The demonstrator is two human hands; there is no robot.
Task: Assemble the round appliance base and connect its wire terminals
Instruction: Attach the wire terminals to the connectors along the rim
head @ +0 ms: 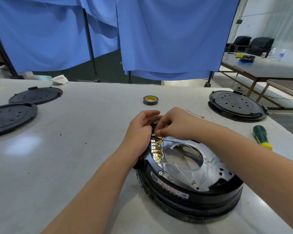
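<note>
Brass terminals (156, 150) mostly seated along round base (189, 191) rim, left hand (140, 130) gripping rim, right hand (172, 124) pinching another terminal; loose wires (186, 174) remain.

Both hands work at the round base (189, 188) near the bench's (91, 132) front edge. The left hand (139, 130) grips its rim. The right hand (172, 124) seems to pinch a terminal (156, 142).

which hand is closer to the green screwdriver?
Right. The right hand works at the terminal row on the round base, left of the green screwdriver across bare table. The left hand grips the base's far-left rim, farther from it.
</note>
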